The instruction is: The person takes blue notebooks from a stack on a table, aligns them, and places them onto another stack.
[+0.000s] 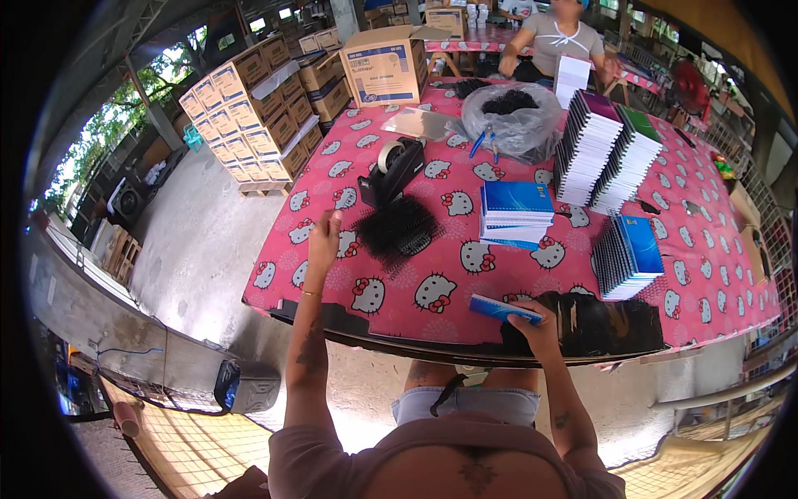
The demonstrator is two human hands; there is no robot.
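left hand (322,239) stretched out at centre left of the frame, fingers spread wide just beside a heap of black spiral binding coils (399,229) on the pink cartoon-print counter (449,291). right hand (536,323) at lower centre right, fingers closed around a thin blue notebook (499,308) at the counter's near edge. black tape dispenser (392,170) above the coils. stack of blue notebooks (515,214) mid-counter, taller spiral-bound stacks (607,154) toward upper right. clear bag of coils (514,116) near another person (559,37) at top.
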